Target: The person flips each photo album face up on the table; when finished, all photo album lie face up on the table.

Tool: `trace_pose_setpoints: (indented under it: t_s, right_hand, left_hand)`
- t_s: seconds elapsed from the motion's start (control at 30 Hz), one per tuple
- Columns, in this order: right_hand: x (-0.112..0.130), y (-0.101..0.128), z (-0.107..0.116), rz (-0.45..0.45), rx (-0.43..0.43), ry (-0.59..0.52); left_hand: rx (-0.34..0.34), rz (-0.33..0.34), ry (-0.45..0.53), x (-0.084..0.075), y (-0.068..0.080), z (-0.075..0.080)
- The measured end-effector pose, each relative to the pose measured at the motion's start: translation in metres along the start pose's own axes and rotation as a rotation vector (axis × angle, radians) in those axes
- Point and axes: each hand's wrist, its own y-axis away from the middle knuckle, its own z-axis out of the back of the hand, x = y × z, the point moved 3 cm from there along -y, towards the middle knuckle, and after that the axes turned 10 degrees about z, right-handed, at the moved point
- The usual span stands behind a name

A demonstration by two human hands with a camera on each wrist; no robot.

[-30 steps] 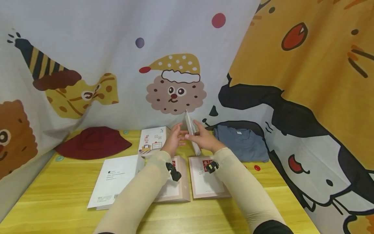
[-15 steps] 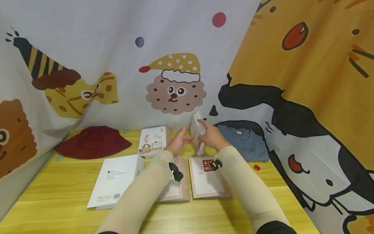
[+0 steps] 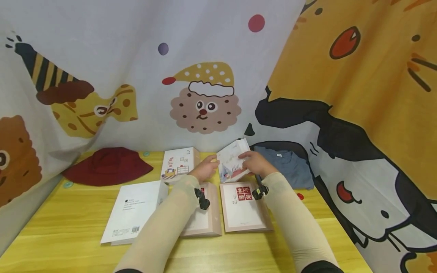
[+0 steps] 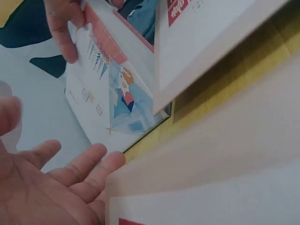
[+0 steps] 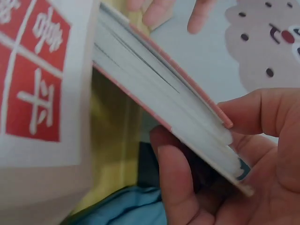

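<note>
My right hand (image 3: pixel 257 163) grips a white illustrated book (image 3: pixel 230 159) by its right edge, with the thumb on the cover and fingers curled beneath. The book slants up at the back of the table, its pictured cover facing me. In the right wrist view its page edges (image 5: pixel 154 89) show between the two covers. My left hand (image 3: pixel 205 168) is just left of the book, fingers extended; in the left wrist view its fingertips (image 4: pixel 98 150) are near the book's lower corner. Below the hands lie two pale pink-edged books, the right one (image 3: pixel 244 212) bearing red squares with characters.
The left pink-edged book (image 3: pixel 203 223) is partly hidden by my left forearm. A white book (image 3: pixel 133 208) and an illustrated one (image 3: pixel 175 165) lie further left. A maroon hat (image 3: pixel 109 167) is at back left, a folded blue-grey shirt (image 3: pixel 286 168) at back right, near a red disc (image 3: pixel 300 196).
The book has turned from edge-on to showing its pictured cover and tipped lower. My left fingers no longer overlap it as they did a second ago; the right hand has shifted rightward with its edge.
</note>
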Motion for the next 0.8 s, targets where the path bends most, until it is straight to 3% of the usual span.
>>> trace_pose_setpoints:
  t_s: [0.23, 0.8]
  right_hand:
    - [-0.018, -0.003, -0.001, -0.039, 0.050, -0.013]
    - [-0.033, -0.010, -0.011, -0.069, 0.163, 0.097]
  left_hand:
    - [-0.026, 0.032, -0.186, 0.003, -0.001, -0.002]
    - [-0.094, 0.026, -0.226, 0.003, 0.001, -0.003]
